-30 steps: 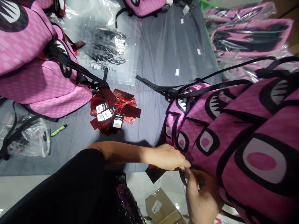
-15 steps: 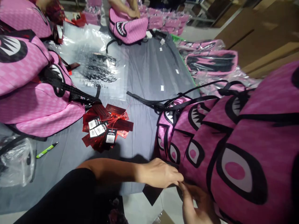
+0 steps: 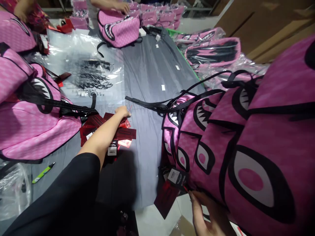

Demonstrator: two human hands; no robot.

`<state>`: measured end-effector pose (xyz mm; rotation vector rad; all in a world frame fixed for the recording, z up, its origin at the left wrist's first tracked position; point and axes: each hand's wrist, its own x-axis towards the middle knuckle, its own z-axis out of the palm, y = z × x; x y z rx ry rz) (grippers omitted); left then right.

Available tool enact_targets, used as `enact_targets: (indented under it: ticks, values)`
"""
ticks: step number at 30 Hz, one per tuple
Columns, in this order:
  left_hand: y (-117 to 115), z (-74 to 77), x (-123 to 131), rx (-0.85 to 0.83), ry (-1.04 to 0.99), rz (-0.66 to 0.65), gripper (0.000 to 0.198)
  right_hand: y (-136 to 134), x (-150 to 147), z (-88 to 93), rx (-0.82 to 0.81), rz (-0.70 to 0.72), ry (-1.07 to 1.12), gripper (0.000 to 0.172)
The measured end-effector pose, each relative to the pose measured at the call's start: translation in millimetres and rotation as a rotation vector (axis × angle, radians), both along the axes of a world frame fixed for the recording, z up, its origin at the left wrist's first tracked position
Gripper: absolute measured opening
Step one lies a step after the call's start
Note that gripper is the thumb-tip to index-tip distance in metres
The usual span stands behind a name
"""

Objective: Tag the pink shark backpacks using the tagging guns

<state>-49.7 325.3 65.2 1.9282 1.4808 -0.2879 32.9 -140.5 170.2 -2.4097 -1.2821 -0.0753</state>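
Observation:
My left hand (image 3: pixel 122 112) is over the pile of red and black hang tags (image 3: pixel 125 133), its fingers curled in at the top edge beside a thin red string. What lies between those fingers is hidden. Low on the right, my right hand (image 3: pixel 209 214) pinches a red string at the lower side of the row of pink backpacks. Beside its fingertips hang a dark red tag (image 3: pixel 166 198) and a black tag with a white barcode label (image 3: pixel 174 176). The nearest backpack (image 3: pixel 258 137) has a large eye print; several more stand behind it.
More pink backpacks (image 3: pixel 31 131) lie at the left near a green pen (image 3: pixel 43 173). Printed clear plastic bags (image 3: pixel 73 78) cover the far table. Across it, another person's hand (image 3: pixel 121 7) rests on a pink bag (image 3: pixel 120 31). Cardboard boxes (image 3: pixel 268 29) stand at the right.
My left hand has left my right hand and moved up and left to the tag pile. The red and black tags beside my right hand now show plainly. My right hand stays low by the backpacks.

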Motion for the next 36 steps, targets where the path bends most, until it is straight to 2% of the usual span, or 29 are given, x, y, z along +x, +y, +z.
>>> enact_targets:
  ticks: [3,6,9,11,13,15,18,21,24,26,29,33,36]
  values:
    - [-6,-10.3,1,-0.006,-0.078,-0.027,0.027,1,2,-0.4,-0.028,0.015,-0.043,0.043]
    - [-8,0.2,-6,0.056,-0.231,-0.039,0.015,7,2,3.8,-0.013,0.028,-0.086,0.035]
    - [-15,27.7,-13,0.221,-0.528,-0.042,0.017,12,-5,9.2,0.107,0.088,-0.106,0.019]
    - [-28,51.0,-19,0.403,-0.906,-0.092,0.014,10,-12,10.7,0.163,0.1,-0.09,0.012]
    - [-54,76.8,-27,0.512,-1.11,-0.193,0.012,2,-22,11.3,0.162,0.057,-0.1,0.014]
    - [-91,102.0,-38,0.575,-1.188,-0.337,0.015,-12,-33,13.4,0.142,-0.025,-0.143,0.017]
    - [-156,124.3,-52,0.554,-1.235,-0.554,0.022,-34,-49,20.5,0.183,-0.191,-0.13,0.017]
    - [-213,123.4,-57,0.432,-1.254,-0.719,0.025,-45,-61,29.3,0.266,-0.295,-0.043,0.015]
    - [-254,117.6,-54,0.298,-1.19,-0.816,0.026,-41,-70,36.4,0.346,-0.271,-0.029,0.024]
    - [-270,119.0,-49,0.275,-1.137,-0.856,0.027,-33,-74,39.9,0.387,-0.234,-0.053,0.037]
    - [-282,126.8,-43,0.321,-1.048,-0.888,0.028,-25,-77,43.5,0.386,-0.229,-0.085,0.052]
    - [-285,133.5,-39,0.379,-0.933,-0.919,0.03,-21,-79,45.3,0.434,-0.283,-0.063,0.051]
    - [-286,134.1,-38,0.382,-0.909,-0.932,0.029,-18,-81,46.9,0.413,-0.247,-0.015,0.043]
